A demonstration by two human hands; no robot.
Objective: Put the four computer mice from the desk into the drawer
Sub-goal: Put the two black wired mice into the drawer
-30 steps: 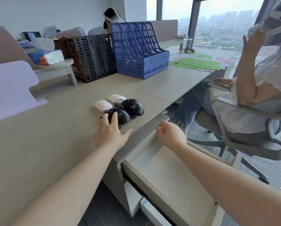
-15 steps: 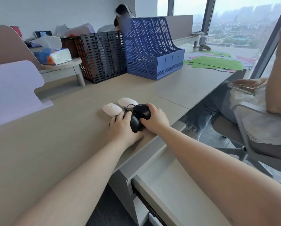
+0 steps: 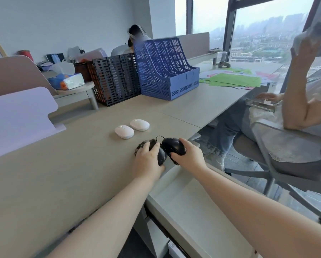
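- At the desk's near edge, the left hand curls over a glossy black wired mouse, fingers wrapped down its sides.
- Right hand clamps a second black wired mouse, thumb under, fingers over the top; the two black mice touch, a cable loop poking up between them.
- Two white oval wireless mice sit side by side on the beige desk, just beyond the hands, untouched.
- Pale open drawer gapes right below the hands.
- Half a second back both black mice sat beside the white pair; now they've come away toward the drawer.
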